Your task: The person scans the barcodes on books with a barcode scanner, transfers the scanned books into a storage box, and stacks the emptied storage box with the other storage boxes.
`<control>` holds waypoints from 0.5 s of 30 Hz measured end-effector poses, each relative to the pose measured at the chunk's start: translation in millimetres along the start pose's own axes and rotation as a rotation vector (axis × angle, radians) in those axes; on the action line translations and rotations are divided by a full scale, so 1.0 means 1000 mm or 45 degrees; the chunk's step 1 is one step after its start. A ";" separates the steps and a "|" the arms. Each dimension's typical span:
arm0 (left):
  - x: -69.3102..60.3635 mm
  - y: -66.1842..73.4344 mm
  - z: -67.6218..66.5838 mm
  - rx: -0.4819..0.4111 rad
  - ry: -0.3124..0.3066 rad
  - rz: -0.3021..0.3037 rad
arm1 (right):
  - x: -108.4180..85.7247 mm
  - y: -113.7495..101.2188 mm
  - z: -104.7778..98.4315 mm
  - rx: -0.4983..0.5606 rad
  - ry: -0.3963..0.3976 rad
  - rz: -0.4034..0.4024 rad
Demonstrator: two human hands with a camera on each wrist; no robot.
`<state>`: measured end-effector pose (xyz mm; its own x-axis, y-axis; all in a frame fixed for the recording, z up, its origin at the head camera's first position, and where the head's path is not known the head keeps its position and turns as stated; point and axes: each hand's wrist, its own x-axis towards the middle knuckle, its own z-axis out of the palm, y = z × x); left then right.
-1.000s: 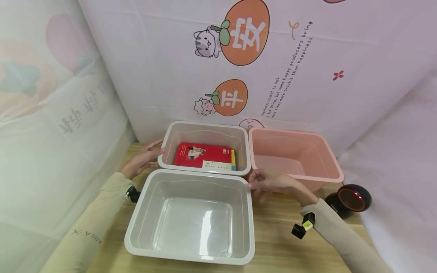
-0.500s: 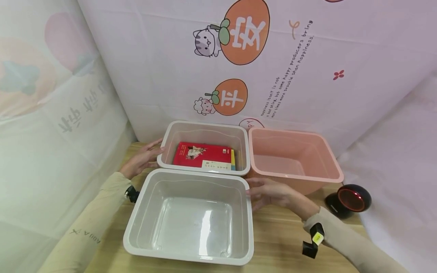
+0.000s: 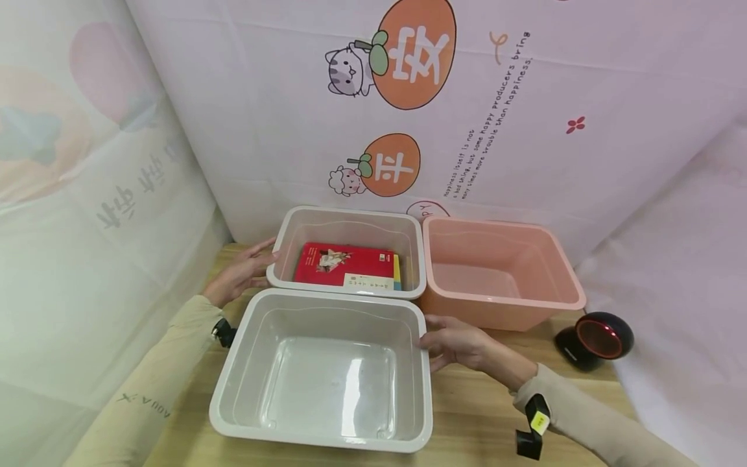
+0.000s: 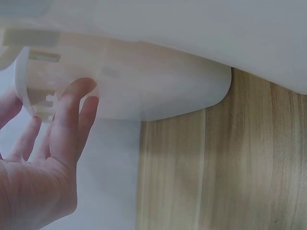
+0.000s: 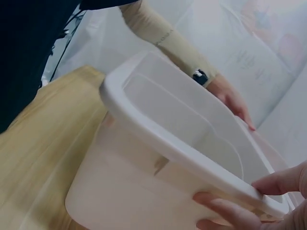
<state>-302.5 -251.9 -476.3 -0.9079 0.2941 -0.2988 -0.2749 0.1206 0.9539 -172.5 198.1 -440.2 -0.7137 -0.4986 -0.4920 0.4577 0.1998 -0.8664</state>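
A light grey plastic storage bin [image 3: 335, 379] stands at the front of the wooden table, nothing in it. My right hand [image 3: 458, 344] grips its right rim near the far corner, the thumb over the edge and fingers against the outer wall, as the right wrist view shows. Behind it stands a second grey bin [image 3: 350, 217], a red book [image 3: 373, 261] and something yellow-edged lying inside. My left hand [image 3: 239, 275] holds that rear bin at its left rim; in the left wrist view its bent fingers [image 4: 67, 120] lie against the outer wall below the rim.
A pink bin [image 3: 496, 299] sits right of the rear grey bin, close beside it. At the table's right stands a black round device [image 3: 601, 337] with a red light. Printed white cloth [image 3: 280, 130] walls off the back and both sides.
My right hand has come down along the front bin's right rim towards me, and its thumb now lies over the edge. The left hand and the bins look almost unmoved.
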 end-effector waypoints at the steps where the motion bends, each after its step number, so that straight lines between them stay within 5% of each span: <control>1: 0.000 0.000 0.000 -0.002 0.000 0.002 | 0.000 0.000 0.001 -0.015 0.014 -0.012; 8: 0.000 -0.001 0.002 -0.019 -0.001 -0.013 | 0.002 0.000 0.002 -0.169 0.086 -0.080; 15: 0.002 -0.001 0.001 0.021 0.007 -0.007 | -0.001 -0.008 -0.006 -0.330 -0.028 -0.131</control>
<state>-303.6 -250.6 -477.6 -0.9082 0.2882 -0.3035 -0.2744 0.1374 0.9517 -178.6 201.7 -433.9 -0.7365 -0.5448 -0.4009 0.2308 0.3548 -0.9060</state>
